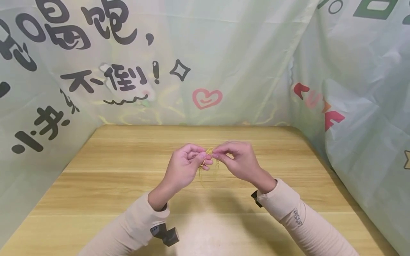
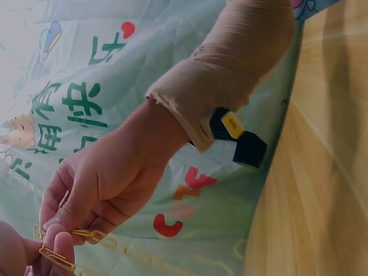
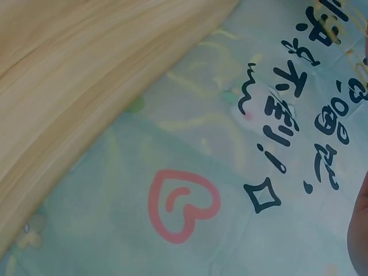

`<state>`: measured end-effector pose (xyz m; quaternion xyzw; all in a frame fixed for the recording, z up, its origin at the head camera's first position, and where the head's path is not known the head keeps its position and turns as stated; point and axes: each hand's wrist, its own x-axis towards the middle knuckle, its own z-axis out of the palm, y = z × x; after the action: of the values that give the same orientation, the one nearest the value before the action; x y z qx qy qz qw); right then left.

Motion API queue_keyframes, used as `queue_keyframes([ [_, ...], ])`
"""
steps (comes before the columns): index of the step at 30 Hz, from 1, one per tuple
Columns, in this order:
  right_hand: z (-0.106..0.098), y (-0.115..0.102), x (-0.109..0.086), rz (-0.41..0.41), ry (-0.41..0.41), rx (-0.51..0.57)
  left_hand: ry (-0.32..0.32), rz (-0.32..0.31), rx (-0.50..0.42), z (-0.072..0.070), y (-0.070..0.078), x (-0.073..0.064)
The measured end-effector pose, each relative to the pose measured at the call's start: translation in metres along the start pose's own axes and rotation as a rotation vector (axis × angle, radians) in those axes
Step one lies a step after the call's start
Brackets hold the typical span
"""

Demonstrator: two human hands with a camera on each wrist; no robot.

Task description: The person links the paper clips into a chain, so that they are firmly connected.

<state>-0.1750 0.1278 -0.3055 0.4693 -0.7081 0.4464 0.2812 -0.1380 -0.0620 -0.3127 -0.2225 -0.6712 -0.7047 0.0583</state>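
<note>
A chain of linked yellow paper clips (image 1: 209,150) is held up between both hands over the table. My left hand (image 1: 184,165) pinches one clip between thumb and index finger, its other fingers behind the chain. From the other side, my right hand (image 1: 240,160) pinches a neighbouring clip with thumb and fingertips. The rest of the chain hangs below the hands in a loop. In the left wrist view, clips (image 2: 57,259) lie against the fingertips. Only a sliver of hand (image 3: 359,230) shows at the right edge of the right wrist view.
Below the hands is a light wooden table (image 1: 128,188). A pale green printed curtain (image 1: 243,71) with dark lettering and a pink heart stands along its back and sides. Small black devices (image 1: 164,234) are strapped at both wrists by the beige cuffs.
</note>
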Motion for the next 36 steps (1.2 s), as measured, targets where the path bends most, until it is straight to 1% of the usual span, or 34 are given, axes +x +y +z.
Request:
queue_keyframes([
  [3, 0.0, 0.001, 0.0, -0.066, 0.022, -0.021, 0.035, -0.024, -0.013, 0.002, 0.003, 0.0],
  [5, 0.0, 0.001, 0.0, -0.094, 0.036, -0.017, 0.062, -0.042, -0.01, 0.003, 0.004, 0.0],
  [8, 0.0, 0.001, 0.0, -0.108, 0.047, 0.0, 0.098, -0.068, -0.015, 0.005, 0.006, 0.0],
  [11, 0.0, 0.001, 0.0, -0.103, 0.046, 0.006, 0.116, -0.079, -0.018, 0.006, 0.007, 0.001],
  [14, 0.0, 0.001, 0.0, -0.095, 0.041, -0.004, 0.112, -0.079, -0.023, 0.007, 0.006, 0.001],
  [19, 0.0, 0.003, 0.0, -0.096, 0.038, -0.022, 0.074, -0.072, -0.018, 0.009, 0.004, 0.001],
  [23, -0.001, 0.004, 0.0, -0.077, 0.032, -0.014, 0.054, -0.103, -0.025, 0.01, 0.004, 0.001],
  [26, -0.001, 0.005, 0.0, -0.054, 0.023, 0.003, 0.042, -0.141, -0.063, 0.011, 0.003, 0.001],
  [29, -0.001, 0.005, -0.001, -0.062, 0.013, -0.032, 0.037, -0.185, -0.122, 0.012, 0.003, 0.002],
  [33, -0.001, 0.006, -0.001, -0.131, 0.004, -0.121, 0.038, -0.266, -0.201, 0.013, 0.003, 0.002],
  [36, 0.0, 0.008, -0.003, -0.199, 0.004, -0.174, 0.02, -0.334, -0.301, 0.014, 0.005, 0.002],
])
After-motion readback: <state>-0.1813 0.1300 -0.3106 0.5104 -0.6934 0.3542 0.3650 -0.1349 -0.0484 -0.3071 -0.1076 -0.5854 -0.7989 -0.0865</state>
